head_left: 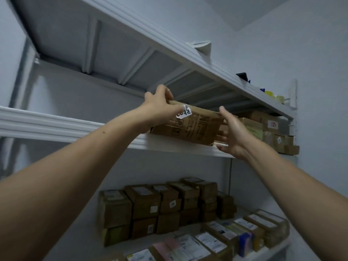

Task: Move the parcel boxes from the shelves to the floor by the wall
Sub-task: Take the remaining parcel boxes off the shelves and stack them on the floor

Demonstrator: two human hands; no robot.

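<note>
At the left, where the white front lip of the middle shelf [56,125] runs in from the edge of the view, the left hand [160,108] reaches up and grips the top left corner of a brown parcel box [195,127], with fingers curled over its upper edge. That box sits at the front edge of this shelf, its long face towards the person and a white sticker near the gripped corner. A hold on one corner is, I judge, too weak to bring it down from this height, since the box could swing or slip. To its right, the right hand [233,134] is spread open with straight fingers just beside the box's right end, holding nothing. Whether it touches the cardboard cannot be told. The sound move is to set that palm against or under the right end first, then draw the box out level with both hands. Further right, more parcel boxes [271,129] stand close by on the same shelf, so the pull should come straight towards the body to avoid dragging them along.
</note>
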